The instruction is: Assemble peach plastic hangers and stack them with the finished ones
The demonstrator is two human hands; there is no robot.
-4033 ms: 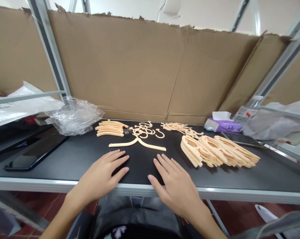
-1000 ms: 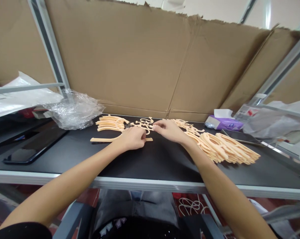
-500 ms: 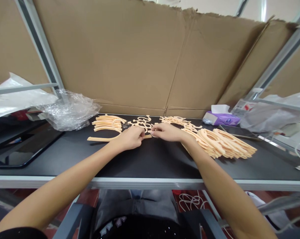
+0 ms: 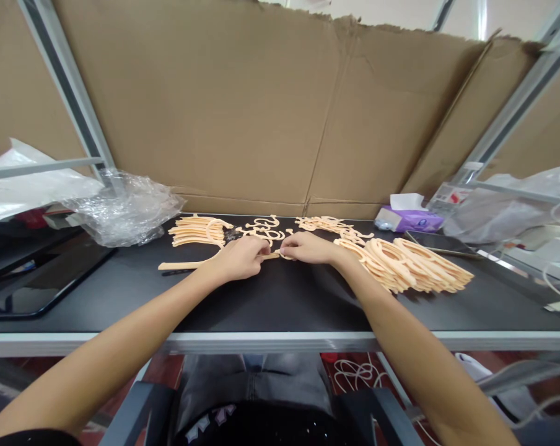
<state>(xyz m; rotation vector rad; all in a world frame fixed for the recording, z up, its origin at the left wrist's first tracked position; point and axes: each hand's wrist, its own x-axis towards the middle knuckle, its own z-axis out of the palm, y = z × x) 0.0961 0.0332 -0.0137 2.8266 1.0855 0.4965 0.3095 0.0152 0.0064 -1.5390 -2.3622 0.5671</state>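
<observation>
My left hand is closed around a pale peach plastic hanger body, whose long arm reaches out to the left over the black table. A short end of it shows between my hands. My right hand pinches a small curved piece of the same colour, which looks like a hanger hook, against that end. Fingers cover much of the joint. Just behind my hands lie several loose hanger hooks. A stack of hanger pieces lies behind my left hand.
Right of my right forearm is a large pile of hangers, with more hooks behind it. A purple tissue pack stands at back right. Crumpled clear plastic and a black glossy panel lie left. Cardboard walls the back.
The hanger's left arm has dipped slightly toward me, and the piece in my right fingers has turned a little against the hanger's end. Both hands keep their hold; the view has shifted slightly.
</observation>
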